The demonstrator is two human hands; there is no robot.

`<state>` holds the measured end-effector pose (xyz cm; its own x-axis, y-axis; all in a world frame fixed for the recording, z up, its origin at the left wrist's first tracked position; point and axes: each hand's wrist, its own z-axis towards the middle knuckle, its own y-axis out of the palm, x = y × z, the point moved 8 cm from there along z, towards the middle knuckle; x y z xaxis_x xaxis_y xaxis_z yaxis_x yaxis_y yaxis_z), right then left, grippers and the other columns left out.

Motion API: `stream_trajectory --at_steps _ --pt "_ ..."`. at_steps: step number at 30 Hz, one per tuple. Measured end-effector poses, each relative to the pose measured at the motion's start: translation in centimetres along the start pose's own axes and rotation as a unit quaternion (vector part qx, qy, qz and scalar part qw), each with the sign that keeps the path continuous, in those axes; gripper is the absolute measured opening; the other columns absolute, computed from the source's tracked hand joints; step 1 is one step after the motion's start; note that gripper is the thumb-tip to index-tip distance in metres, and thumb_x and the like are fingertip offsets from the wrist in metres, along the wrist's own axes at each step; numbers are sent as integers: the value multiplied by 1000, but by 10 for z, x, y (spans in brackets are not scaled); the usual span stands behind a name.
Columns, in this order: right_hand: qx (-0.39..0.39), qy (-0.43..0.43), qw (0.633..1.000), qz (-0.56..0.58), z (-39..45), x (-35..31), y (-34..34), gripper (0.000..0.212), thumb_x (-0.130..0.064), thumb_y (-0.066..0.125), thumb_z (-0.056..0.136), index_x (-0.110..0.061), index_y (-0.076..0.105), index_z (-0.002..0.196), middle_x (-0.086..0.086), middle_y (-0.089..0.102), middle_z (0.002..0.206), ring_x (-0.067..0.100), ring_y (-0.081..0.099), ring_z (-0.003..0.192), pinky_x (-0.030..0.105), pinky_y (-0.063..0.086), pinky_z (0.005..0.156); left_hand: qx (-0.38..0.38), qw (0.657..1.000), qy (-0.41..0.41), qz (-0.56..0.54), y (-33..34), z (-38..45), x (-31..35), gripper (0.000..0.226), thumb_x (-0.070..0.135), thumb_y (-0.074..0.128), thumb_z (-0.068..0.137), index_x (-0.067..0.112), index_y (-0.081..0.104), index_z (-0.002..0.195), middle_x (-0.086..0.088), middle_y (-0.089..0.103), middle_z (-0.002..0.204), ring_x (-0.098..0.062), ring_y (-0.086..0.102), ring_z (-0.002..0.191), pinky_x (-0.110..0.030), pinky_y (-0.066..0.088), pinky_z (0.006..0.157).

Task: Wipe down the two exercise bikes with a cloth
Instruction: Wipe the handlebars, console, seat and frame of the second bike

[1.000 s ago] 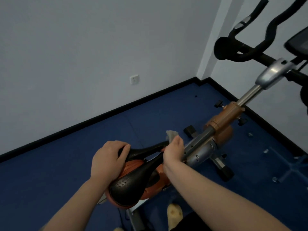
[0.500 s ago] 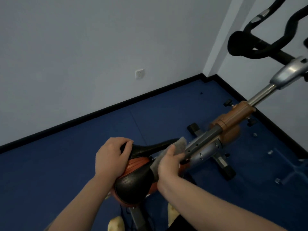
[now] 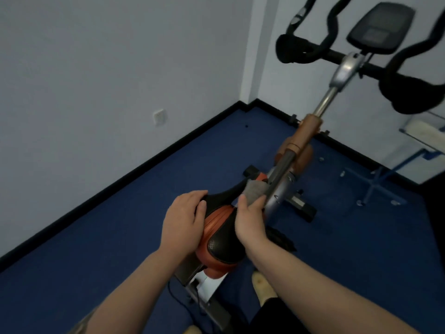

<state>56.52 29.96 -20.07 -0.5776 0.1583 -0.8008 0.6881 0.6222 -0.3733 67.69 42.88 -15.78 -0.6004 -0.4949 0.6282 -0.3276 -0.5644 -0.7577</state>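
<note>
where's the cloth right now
In the head view, the grey cloth sits in the right hand, against the saddle nose beside the silver frame tube.

Left hand point(image 3: 181, 221) grips left side of black saddle point(image 3: 224, 247). Right hand point(image 3: 250, 221) pinches grey cloth point(image 3: 255, 192) against saddle nose, possibly touching silver frame tube point(image 3: 279, 186). Handlebars point(image 3: 407, 90), console point(image 3: 380, 27) beyond.
</note>
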Motion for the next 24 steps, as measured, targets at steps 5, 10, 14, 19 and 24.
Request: stream_trajectory --at_steps 5,10,14,19,24 --pt "-43 -172 959 -221 -73 17 24 85 -75 0 81 -31 -17 152 -3 -26 159 18 -12 148 34 7 119 -15 997 13 -77 -4 -4 -3 43 38 34 102 19 60 130 6 61 127 -7 49 119 -24 34 102" --pt "27 -123 987 -98 -43 -6 6 54 -51 16 102 -37 17 154 -3 -12 163 21 12 149 34 18 118 -41 979 -21 -199 -4 -16 -13 56 49 20 98 24 56 133 11 53 134 -4 40 129 -24 28 110" --pt "90 -148 976 -134 -70 1 15 54 -42 24 104 -46 -2 151 -14 -9 162 12 6 149 38 22 119 -78 974 -11 -213 1 -28 -19 57 50 19 97 28 44 143 17 38 147 7 22 139 -14 12 114" --pt "111 -113 978 -135 -68 5 15 67 -40 33 102 -34 -11 153 -8 -3 163 19 12 148 40 24 117 -90 977 0 -194 0 -28 -17 56 48 23 99 24 39 147 11 33 153 -2 17 144 -28 11 121" --pt "111 -52 983 -137 -67 5 11 64 -47 26 102 -25 0 156 0 10 163 24 26 144 43 34 111 -120 984 54 -123 -3 -29 -14 56 45 24 100 24 30 151 12 25 155 -5 13 146 -30 9 122"
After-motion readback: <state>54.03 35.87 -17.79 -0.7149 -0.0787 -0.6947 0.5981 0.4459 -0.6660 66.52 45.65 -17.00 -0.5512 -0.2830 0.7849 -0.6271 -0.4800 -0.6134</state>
